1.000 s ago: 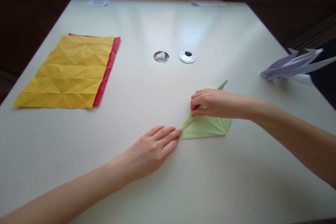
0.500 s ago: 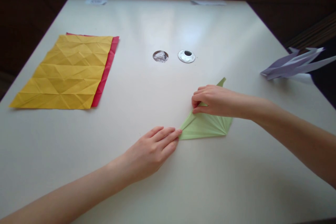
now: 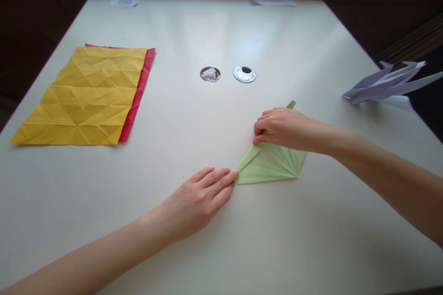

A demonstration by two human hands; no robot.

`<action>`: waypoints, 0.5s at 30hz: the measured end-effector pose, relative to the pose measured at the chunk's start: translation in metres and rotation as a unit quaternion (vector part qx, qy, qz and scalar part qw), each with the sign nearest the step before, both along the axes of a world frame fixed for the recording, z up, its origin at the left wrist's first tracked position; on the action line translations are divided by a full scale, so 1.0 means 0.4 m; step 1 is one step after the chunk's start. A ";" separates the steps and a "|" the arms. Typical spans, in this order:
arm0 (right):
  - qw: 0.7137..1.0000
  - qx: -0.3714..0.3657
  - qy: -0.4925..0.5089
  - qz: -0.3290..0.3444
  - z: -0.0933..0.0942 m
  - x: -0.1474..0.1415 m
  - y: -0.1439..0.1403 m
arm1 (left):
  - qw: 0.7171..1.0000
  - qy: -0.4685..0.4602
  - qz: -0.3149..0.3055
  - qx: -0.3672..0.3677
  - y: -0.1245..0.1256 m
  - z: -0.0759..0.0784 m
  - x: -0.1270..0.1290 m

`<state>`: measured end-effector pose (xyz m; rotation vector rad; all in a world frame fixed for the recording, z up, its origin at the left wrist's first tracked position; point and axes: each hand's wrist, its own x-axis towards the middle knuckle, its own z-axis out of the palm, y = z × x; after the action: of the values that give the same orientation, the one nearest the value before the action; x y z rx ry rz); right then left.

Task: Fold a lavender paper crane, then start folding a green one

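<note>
A pale green folded paper piece (image 3: 272,166), pleated into narrow fan-like creases that spread from a sharp tip, lies flat on the white table (image 3: 221,239) just right of the frame's centre. Its sharp tip points to the lower left, and a thin green point shows past the knuckles at the upper right, so its long axis runs diagonally from lower left to upper right. The left hand (image 3: 197,200) lies flat with fingers stretched out, unclenched, its fingertips (image 3: 232,176) pressing at the paper's lower-left tip. The right hand (image 3: 282,128) rests on the paper's upper edge with curled fingers pinching a fold there. In the left of the frame a creased yellow paper sheet (image 3: 88,97) covers a red paper sheet (image 3: 138,94). A folded lilac paper shape (image 3: 384,86) sits at the right edge
</note>
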<state>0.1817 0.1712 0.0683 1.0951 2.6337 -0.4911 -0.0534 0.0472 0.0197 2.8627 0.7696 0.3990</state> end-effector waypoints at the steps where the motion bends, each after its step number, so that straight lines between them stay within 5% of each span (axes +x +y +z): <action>1: 1.000 0.001 -0.002 0.000 0.000 -0.001 0.000 | 1.000 -0.001 0.000 0.001 0.000 0.000 0.000; 15: 0.999 0.014 -0.034 -0.006 0.004 -0.010 -0.003 | 0.998 -0.033 -0.004 -0.047 0.008 0.008 0.007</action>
<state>0.1778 0.1701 0.0700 1.1165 2.5843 -0.4133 -0.0507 0.0504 0.0227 2.7502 0.7453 0.4423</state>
